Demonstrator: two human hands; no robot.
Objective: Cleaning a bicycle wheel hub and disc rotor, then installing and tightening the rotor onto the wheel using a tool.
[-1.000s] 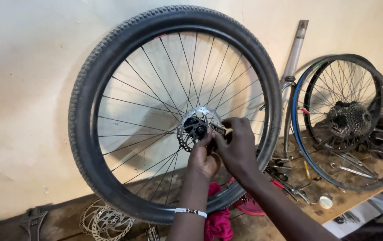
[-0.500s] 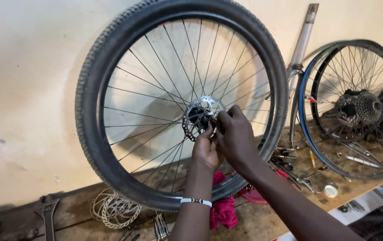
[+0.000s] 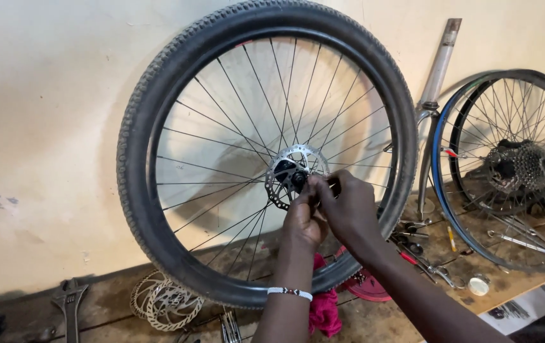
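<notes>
Against a cream wall, a black-tyred spoked bicycle wheel point(image 3: 266, 152) was stood at frame centre; its silver brake disc point(image 3: 291, 173) was mounted. Left hand point(image 3: 302, 219) and right hand point(image 3: 347, 206) were pinched together at the hub, work apparently unfinished.

Both hands, left hand point(image 3: 303, 219) and right hand point(image 3: 347, 206), pinch the wheel point(image 3: 266, 152) hub beside its disc rotor point(image 3: 283, 166).

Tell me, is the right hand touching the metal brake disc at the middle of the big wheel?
Touching. In the head view, the right hand has its fingers pressed on the edge of the brake disc at the hub of the big wheel, with no gap between them.
</notes>
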